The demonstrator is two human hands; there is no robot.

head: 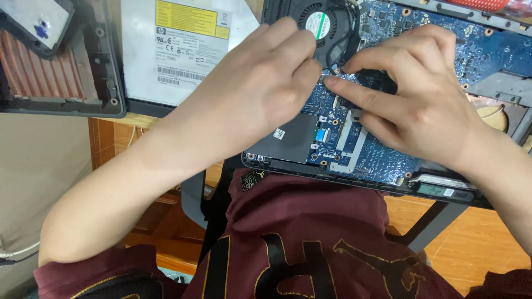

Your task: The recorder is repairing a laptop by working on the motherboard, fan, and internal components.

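Observation:
An opened laptop lies in front of me with its blue circuit board [382, 152] exposed. A black cooling fan [318, 25] with a green label sits at the board's top left. My left hand [266, 77] rests over the board just below the fan, fingers curled together. My right hand [410, 94] lies across the board's middle, its index finger and thumb meeting the left hand's fingertips near a small screw point beside the fan's black cables [341, 50]. Whether anything small is pinched between the fingers is hidden.
A silver optical drive [177, 50] with a yellow and white label lies left of the board. A dark plastic case part [61, 77] with a reddish ribbed surface sits at far left. Below are my maroon shirt [310, 243] and a wooden floor [476, 238].

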